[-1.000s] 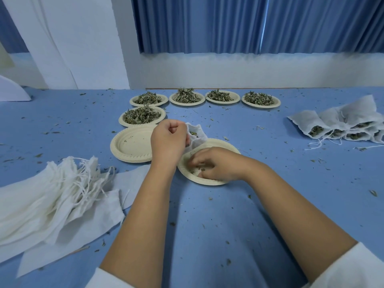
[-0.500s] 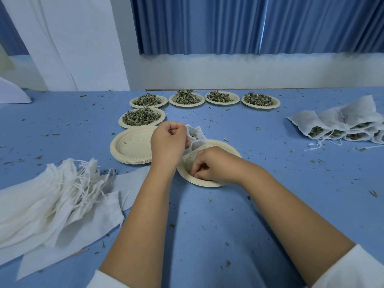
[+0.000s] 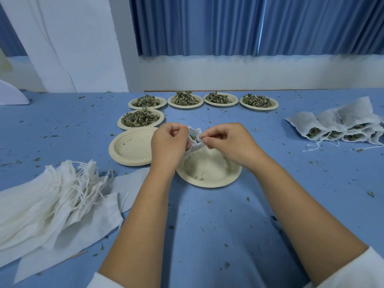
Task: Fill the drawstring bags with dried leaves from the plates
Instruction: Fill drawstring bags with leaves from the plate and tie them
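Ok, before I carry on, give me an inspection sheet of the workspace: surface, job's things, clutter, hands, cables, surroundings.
Surface: blue table, scattered all over with leaf crumbs.
Job's things: drawstring bag with some leaves inside, held above a nearly empty plate; one leaf plate and a back row of four leaf plates, all heaped; empty bags piled at left; filled bags piled at right.
Clutter: stack of empty plates beside the work plate; the crumbs.
Hands: left hand grips the bag; right hand pinches at its mouth.
Cables: nothing seen.
Surroundings: blue curtain and white wall behind the table.
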The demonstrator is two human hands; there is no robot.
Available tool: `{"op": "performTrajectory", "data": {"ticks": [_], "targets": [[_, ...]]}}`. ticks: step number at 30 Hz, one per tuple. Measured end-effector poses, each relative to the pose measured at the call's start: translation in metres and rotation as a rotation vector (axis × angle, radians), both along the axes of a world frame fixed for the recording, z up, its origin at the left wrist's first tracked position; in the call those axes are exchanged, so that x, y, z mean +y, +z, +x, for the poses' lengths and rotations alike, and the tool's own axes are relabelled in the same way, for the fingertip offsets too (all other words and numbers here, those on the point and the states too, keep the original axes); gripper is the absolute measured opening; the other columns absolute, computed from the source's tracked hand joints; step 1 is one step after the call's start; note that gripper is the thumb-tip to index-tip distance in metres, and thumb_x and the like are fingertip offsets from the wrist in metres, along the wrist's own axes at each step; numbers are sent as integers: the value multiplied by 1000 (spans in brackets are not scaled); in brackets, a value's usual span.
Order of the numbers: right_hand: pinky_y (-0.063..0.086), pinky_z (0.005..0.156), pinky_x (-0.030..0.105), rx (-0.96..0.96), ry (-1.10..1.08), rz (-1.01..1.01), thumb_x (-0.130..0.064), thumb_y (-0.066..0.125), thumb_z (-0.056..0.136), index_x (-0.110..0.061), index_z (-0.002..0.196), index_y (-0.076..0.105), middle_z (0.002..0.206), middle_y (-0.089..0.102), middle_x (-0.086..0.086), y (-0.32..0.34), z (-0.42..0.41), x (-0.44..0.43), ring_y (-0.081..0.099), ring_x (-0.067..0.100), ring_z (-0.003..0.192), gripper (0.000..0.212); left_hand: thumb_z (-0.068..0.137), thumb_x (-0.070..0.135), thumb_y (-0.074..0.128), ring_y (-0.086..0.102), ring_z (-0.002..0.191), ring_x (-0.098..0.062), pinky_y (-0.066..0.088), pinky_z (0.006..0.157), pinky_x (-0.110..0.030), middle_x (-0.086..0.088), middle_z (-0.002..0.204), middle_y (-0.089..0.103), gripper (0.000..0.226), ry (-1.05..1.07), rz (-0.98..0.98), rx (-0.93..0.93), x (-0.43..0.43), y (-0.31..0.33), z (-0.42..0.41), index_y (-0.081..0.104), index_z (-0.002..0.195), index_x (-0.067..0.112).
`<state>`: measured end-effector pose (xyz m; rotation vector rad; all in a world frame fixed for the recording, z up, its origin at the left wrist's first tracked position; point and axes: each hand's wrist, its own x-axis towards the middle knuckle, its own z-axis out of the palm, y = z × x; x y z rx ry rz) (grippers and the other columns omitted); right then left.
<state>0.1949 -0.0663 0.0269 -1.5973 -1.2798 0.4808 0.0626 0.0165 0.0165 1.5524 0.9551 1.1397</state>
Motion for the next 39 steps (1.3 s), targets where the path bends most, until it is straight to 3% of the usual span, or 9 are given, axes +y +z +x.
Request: {"op": "performTrajectory", "data": {"ticks": [6, 11, 18, 22, 26, 30, 33, 36, 39], "targets": [[46, 66, 8, 32, -115, 114, -8, 71, 86, -19, 86, 75, 75, 70, -12, -8, -9, 9, 61, -7, 65, 11, 88, 14, 59, 58, 51, -6, 48, 58, -23, 6, 52, 63, 10, -51, 45, 43, -3, 1, 1, 68, 84, 12], [52, 87, 18, 93, -26, 94, -3, 73, 83, -16, 100, 74, 96, 74, -4, -8, -11, 9, 70, 5, 91, 21, 88, 12, 59, 60, 52, -7, 53, 58, -23, 5, 53, 65, 12, -64, -1, 6, -5, 2, 1, 67, 80, 15], [54, 78, 16, 47, -49, 164, -2, 72, 84, -23, 86, 75, 81, 74, -11, -11, -9, 9, 70, 2, 77, 22, 89, 13, 59, 56, 51, -8, 49, 61, -25, 5, 51, 61, 12, -35, -28, -40, -4, 3, -1, 66, 80, 15], [44, 64, 7, -116, -124, 184, -12, 77, 80, -27, 78, 70, 71, 67, -13, -11, -5, 9, 59, -3, 64, 16, 90, 11, 58, 55, 51, -6, 51, 63, -28, 7, 51, 60, 12, -25, -25, -55, -5, 4, -1, 67, 82, 13], [46, 63, 19, -319, -25, -152, -14, 75, 80, -30, 73, 67, 67, 61, -11, -4, 9, 0, 51, -3, 56, 19, 89, 9, 56, 54, 52, -9, 55, 68, -35, 7, 52, 60, 13, 21, -28, -93, -4, 4, -1, 67, 82, 12], [49, 70, 21, -484, 244, -539, -11, 68, 81, -33, 92, 74, 75, 67, -11, -12, 1, -4, 57, 2, 67, 26, 89, 8, 56, 54, 52, -10, 55, 67, -36, 5, 52, 61, 15, 20, -20, -83, -3, 4, -1, 66, 80, 14], [42, 67, 12, -513, 295, -521, -17, 69, 83, -35, 103, 74, 74, 62, -17, -17, -3, 0, 52, -3, 67, 27, 90, 8, 56, 53, 50, -8, 53, 65, -34, 7, 49, 59, 15, 14, -9, -62, -2, 2, 0, 66, 79, 14], [37, 58, 5, -476, 295, -483, -21, 73, 83, -33, 96, 76, 67, 60, -23, -22, -3, 3, 51, -9, 62, 18, 90, 9, 56, 53, 49, -8, 52, 62, -30, 7, 48, 58, 16, 12, -9, -56, -2, 2, 0, 65, 78, 15], [41, 62, 16, -488, 298, -445, -21, 73, 83, -29, 87, 77, 73, 65, -14, -27, -6, 6, 51, -1, 65, 9, 89, 8, 56, 53, 48, -7, 52, 61, -29, 7, 47, 58, 17, 5, -17, -55, -2, 2, 0, 64, 77, 15]]}}
